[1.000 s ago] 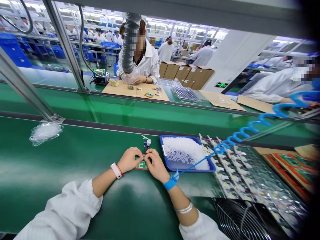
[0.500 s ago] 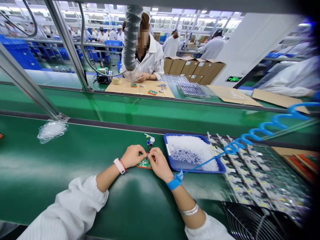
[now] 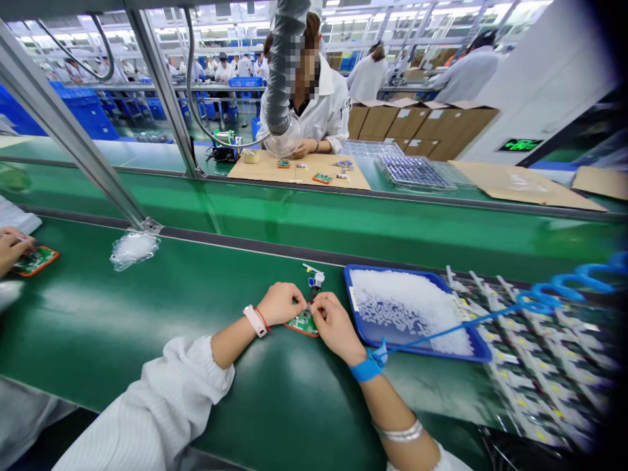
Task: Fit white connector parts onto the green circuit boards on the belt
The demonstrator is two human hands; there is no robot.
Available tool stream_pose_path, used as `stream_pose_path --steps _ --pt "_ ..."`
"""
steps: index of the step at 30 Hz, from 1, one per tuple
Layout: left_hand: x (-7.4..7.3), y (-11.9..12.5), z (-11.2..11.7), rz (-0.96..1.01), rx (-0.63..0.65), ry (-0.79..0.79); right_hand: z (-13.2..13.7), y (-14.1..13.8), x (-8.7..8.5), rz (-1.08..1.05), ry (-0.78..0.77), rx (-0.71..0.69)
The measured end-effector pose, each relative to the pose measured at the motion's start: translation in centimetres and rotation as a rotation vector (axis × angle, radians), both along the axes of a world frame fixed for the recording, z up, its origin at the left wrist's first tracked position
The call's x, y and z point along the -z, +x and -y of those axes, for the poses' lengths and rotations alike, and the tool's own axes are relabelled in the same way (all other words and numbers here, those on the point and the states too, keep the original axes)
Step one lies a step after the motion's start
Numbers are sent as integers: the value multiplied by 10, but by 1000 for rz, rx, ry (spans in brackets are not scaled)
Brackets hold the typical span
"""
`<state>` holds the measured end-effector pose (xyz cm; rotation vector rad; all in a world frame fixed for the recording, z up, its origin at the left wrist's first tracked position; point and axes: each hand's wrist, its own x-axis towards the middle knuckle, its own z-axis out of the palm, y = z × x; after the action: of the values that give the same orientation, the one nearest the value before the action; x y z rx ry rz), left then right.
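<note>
A green circuit board with an orange edge point(image 3: 304, 323) lies on the green bench in front of me. My left hand point(image 3: 283, 304) pinches at the board's upper edge, thumb and forefinger together. My right hand point(image 3: 337, 328) is closed in a pinch at the same spot, its fingertips almost touching the left ones. Whatever sits between the fingertips is too small and covered to name. Just beyond them lies a white part point(image 3: 318, 279) with a small blue piece point(image 3: 311, 282) beside it; dark wires run from there toward my fingers.
A blue tray point(image 3: 380, 331) of small white pieces stands right of my hands. Rows of white wired parts point(image 3: 530, 366) lie farther right, under a coiled blue cord point(image 3: 549, 297) tied to my right wrist. Leftward are a plastic bag point(image 3: 135, 250) and a co-worker's hand point(image 3: 12, 248) at another board point(image 3: 39, 260).
The view has swung left, so everything sits farther right in it. A co-worker's hand at a board now shows at the left edge. My hands keep their pinch at the board.
</note>
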<state>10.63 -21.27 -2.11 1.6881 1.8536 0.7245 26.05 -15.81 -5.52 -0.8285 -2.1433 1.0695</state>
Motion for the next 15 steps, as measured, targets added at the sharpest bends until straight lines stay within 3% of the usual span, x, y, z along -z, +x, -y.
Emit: stream_pose_path --steps 5,11,15 --pt "0 0 0 36 19 8 -1 -1 -1 25 5 -13" --pt "14 -2 22 -85 -62 229 5 -1 0 -47 11 38" --pt "16 -11 40 -180 199 238 7 1 -2 -124 -26 90"
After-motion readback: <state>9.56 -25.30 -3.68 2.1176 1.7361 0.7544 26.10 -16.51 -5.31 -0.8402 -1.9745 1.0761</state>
